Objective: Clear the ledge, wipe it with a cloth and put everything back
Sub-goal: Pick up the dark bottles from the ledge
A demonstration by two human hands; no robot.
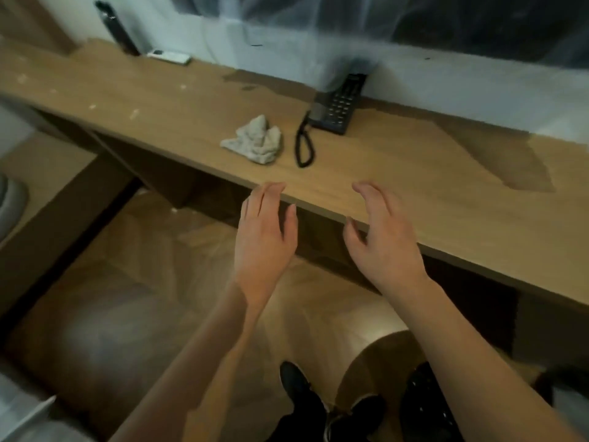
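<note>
A long wooden ledge (398, 173) runs across the view under a window. A crumpled pale cloth (255, 143) lies on it near the front edge. Right of the cloth stands a black desk telephone (339, 105) with its coiled cord (302, 145) trailing forward. My left hand (264, 237) hovers at the ledge's front edge, fingers apart, holding nothing. My right hand (382, 240) is beside it over the edge, fingers spread and slightly curled, also holding nothing. Both hands are short of the cloth and the phone.
A white remote-like object (169, 56) and a dark upright bar (118, 27) sit at the ledge's far left by the wall. A sheer curtain (334, 33) hangs over the phone's back. Below is wooden floor (127, 282), my black shoes (318, 400), and a round wooden stool (382, 355).
</note>
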